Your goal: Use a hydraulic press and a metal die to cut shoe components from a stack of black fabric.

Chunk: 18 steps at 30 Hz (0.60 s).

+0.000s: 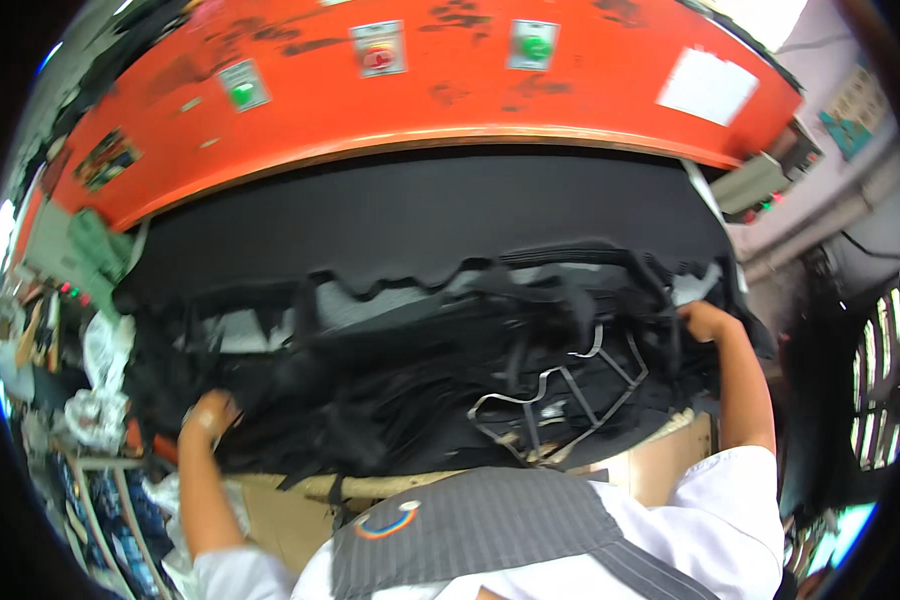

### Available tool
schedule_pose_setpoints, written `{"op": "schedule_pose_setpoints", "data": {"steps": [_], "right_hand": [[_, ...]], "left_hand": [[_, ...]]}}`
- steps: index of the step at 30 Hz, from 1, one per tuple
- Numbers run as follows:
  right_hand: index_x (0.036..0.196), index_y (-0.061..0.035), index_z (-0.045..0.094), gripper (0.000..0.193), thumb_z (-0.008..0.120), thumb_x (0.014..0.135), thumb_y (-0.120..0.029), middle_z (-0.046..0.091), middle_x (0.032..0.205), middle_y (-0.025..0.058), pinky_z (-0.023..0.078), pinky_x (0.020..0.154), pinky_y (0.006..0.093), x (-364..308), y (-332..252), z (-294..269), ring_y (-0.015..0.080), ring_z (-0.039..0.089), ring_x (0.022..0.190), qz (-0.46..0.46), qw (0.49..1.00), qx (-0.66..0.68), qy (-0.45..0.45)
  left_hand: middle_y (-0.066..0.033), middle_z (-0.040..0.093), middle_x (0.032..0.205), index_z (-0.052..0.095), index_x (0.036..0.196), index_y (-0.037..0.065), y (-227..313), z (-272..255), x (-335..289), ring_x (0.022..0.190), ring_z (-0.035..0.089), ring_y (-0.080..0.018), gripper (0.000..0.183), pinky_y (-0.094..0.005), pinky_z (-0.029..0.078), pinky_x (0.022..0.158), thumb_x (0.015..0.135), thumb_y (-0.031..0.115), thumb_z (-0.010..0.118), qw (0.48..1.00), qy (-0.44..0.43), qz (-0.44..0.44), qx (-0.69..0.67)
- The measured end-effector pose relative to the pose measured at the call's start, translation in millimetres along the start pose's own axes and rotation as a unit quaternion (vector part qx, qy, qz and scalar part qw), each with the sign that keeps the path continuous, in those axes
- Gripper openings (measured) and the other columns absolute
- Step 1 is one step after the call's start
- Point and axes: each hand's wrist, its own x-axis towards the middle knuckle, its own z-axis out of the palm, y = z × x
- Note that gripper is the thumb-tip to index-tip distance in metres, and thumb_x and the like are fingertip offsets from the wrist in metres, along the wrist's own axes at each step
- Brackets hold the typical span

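Note:
A heap of black cloth [360,410] with straps, folds and ragged edges lies across the width in front of me. My left hand [212,413], slightly blurred, is curled on its near left part, with cloth between the fingers. Farther off, at the right end, my right hand [703,321] pinches the black cloth near its edge. On the right half of the heap, a thin white angular outline [540,400], like bent wire or cord, lies between the hands. Behind the heap stretches a flat black sheet [420,210], smooth up to the machine.
An orange machine front [300,110] with green and red buttons spans the far side, bearing a white paper [707,86]. Green cloth [97,250] hangs at the left, above clear plastic bags [100,390]. A grey box [750,187] and pipes stand right. Brown board [285,520] lies below the heap.

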Motion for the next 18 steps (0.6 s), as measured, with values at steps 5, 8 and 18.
{"op": "schedule_pose_setpoints", "data": {"steps": [5,8,18], "right_hand": [[0.099,-0.0023,0.070,0.031,0.057,0.071,0.002,0.071,0.086,0.0140,0.050,0.076,0.0337,-49.2,20.4,-3.5,0.0251,0.065,0.081,0.093,0.994,0.008,-0.064],[0.098,0.0007,0.069,0.028,0.071,0.078,-0.019,0.070,0.088,0.0103,0.050,0.076,0.0328,-30.6,17.6,-23.9,0.0194,0.064,0.081,0.044,0.956,0.160,0.241],[0.130,-0.0035,0.046,0.054,0.069,0.084,-0.020,0.049,0.129,0.0168,0.047,0.084,0.0517,68.1,-80.2,-4.3,0.0315,0.051,0.107,0.036,0.410,0.843,0.347]], "left_hand": [[-0.0185,0.064,0.082,0.061,0.078,0.001,7.6,-73.3,-37.5,0.077,0.061,-0.0328,0.025,-0.0395,0.047,0.070,0.062,0.008,0.080,0.981,-0.089,-0.124,-0.117],[-0.0123,0.060,0.100,0.059,0.105,-0.001,58.2,-104.5,0.9,0.084,0.058,-0.0202,0.035,-0.0313,0.046,0.075,0.076,0.011,0.075,0.959,0.194,-0.053,-0.200],[-0.0180,0.036,0.146,0.032,0.142,-0.004,120.0,-63.7,153.2,0.131,0.042,-0.0309,0.086,-0.0431,0.034,0.109,0.080,0.037,0.077,0.236,0.231,-0.271,-0.904]]}}
